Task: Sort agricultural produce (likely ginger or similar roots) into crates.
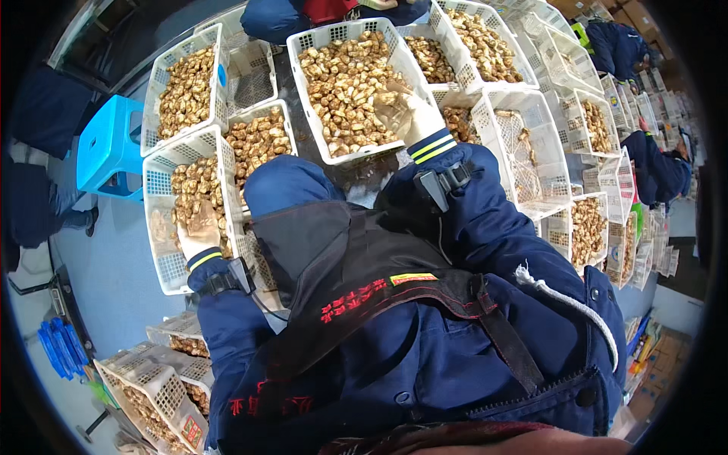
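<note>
My left hand, in a pale glove with a stained palm side, reaches into a white perforated plastic crate on the left. Its fingers rest against small, knobbly brown-and-cream produce pieces. My right hand, also gloved and stained, is over the near right part of a middle white crate. That crate is heaped with the same kind of produce, which the right fingers touch. Whether either hand grips a piece is hidden by the gloves and the heap.
More produce-filled crates stand left and right, some stacked. A right-hand crate holds a few scraps. A blue plastic stool stands at left. Opposite me is a person's knee; other people work at far right.
</note>
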